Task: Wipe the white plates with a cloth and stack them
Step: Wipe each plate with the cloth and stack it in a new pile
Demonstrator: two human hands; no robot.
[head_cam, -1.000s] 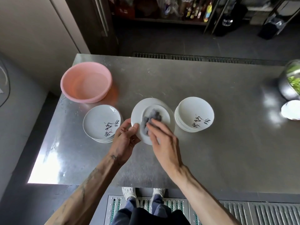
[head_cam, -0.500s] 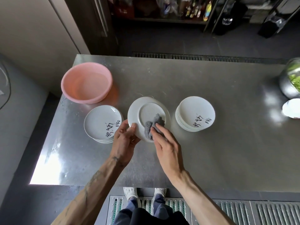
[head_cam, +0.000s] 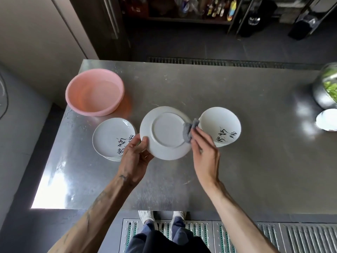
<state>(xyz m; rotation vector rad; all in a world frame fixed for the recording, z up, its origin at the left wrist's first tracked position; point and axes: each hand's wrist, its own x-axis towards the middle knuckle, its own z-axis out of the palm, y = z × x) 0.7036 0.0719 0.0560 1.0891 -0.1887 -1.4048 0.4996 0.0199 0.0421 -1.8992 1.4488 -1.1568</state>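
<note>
Above steel table, left hand grips white plate (underside up, plain); right hand pinches grey cloth against rim.

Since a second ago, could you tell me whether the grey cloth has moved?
Yes. The grey cloth has slid from the held plate's middle to its right edge, toward the right stack.
</note>
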